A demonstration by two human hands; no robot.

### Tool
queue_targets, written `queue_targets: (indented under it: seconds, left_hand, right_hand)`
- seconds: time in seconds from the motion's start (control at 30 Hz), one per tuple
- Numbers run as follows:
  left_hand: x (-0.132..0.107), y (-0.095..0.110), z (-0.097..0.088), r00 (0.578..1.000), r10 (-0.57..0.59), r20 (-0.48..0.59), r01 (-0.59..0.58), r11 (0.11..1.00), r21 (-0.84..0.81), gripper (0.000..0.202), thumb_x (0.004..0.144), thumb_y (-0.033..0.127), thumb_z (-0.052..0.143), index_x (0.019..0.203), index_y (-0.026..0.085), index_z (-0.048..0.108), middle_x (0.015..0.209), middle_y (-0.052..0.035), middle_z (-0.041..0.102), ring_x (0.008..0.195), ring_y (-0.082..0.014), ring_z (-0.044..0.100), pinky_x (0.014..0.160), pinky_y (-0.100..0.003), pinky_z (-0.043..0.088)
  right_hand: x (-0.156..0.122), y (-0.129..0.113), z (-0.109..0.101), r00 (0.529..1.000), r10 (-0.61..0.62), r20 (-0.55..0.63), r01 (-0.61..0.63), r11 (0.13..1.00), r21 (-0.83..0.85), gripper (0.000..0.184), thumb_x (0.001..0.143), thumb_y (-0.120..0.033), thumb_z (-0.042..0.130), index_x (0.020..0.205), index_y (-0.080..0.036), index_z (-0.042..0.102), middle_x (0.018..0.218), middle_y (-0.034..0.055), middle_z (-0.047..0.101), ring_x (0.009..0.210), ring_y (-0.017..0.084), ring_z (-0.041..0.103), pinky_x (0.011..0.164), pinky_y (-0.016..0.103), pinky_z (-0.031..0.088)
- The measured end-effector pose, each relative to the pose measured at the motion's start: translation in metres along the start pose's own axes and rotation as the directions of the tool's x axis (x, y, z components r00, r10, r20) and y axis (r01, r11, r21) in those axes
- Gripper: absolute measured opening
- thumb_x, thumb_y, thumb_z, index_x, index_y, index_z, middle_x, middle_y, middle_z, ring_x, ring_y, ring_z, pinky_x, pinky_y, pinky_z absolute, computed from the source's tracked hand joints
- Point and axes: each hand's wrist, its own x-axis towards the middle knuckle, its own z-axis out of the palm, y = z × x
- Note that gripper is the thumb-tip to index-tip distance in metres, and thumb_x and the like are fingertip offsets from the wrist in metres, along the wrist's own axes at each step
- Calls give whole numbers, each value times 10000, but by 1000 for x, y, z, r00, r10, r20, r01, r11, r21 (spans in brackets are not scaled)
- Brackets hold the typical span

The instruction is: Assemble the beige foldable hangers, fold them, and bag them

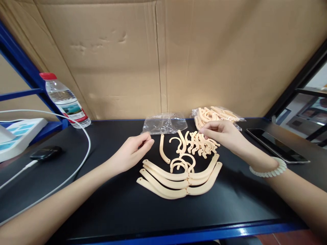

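Observation:
Several beige plastic curved arms (pixel 178 178) lie stacked in the middle of the black table (pixel 114 204), with small beige hooks (pixel 182 163) on top of them. A single curved piece (pixel 162 149) lies just behind. My left hand (pixel 133 151) hovers left of it, fingertips pinched together; what they hold, if anything, I cannot make out. My right hand (pixel 222 134) reaches into a loose pile of beige hooks (pixel 200 144), fingers curled and pinching one of them. A white bead bracelet (pixel 268 170) sits on my right wrist.
An empty clear plastic bag (pixel 165 123) and a bag filled with beige parts (pixel 217 115) lie at the back by the cardboard wall. A water bottle (pixel 66 100), a white cable (pixel 76 163) and a black device (pixel 46 153) are at left; a tablet (pixel 277 144) at right.

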Motion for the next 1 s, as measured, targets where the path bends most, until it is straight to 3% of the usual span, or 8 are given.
queue_targets:
  seconds: [0.23,0.4,0.5,0.6,0.7,1.0]
  left_hand:
    - [-1,0,2,1000,-16,-5,15,997,-74,361,965,396,376,656,210,389,599,47,410,553,-122,376,545,-244,309]
    - [1,1,2,998,-56,-18,50,972,-228,416,954,437,400,611,202,399,569,39,404,546,-122,378,548,-243,325]
    - [1,2,3,993,-121,13,116,900,-420,465,943,453,426,559,190,419,561,23,438,553,-123,408,570,-252,343]
    - [1,5,4,981,-182,69,184,748,-638,462,914,433,498,533,184,418,594,6,473,567,-125,426,570,-260,355]
    - [0,7,4,975,-195,110,212,651,-729,414,879,367,553,525,176,456,597,-2,488,574,-128,426,562,-263,353]
    - [-4,8,3,977,-148,155,213,601,-770,271,787,213,607,540,161,508,603,1,517,581,-116,434,558,-251,330]
  right_hand:
    - [1,6,0,999,2,-55,2,997,71,263,732,-437,720,713,-177,687,617,6,615,566,124,520,541,270,389]
    - [3,10,0,996,-8,-86,17,994,112,229,727,-422,713,672,-205,666,606,7,597,578,141,512,555,296,398]
    - [3,9,0,996,-6,-92,18,991,133,209,730,-403,712,641,-221,663,611,10,597,603,151,527,593,312,420]
    - [2,8,0,996,0,-92,14,989,145,210,728,-415,715,663,-219,679,618,13,599,608,151,522,602,316,419]
    - [1,8,0,996,-1,-92,13,991,135,230,718,-436,721,680,-212,683,631,17,606,616,153,517,598,317,412]
    - [0,8,1,996,-7,-92,17,994,108,223,751,-417,696,691,-203,685,630,16,606,640,155,527,609,309,409]
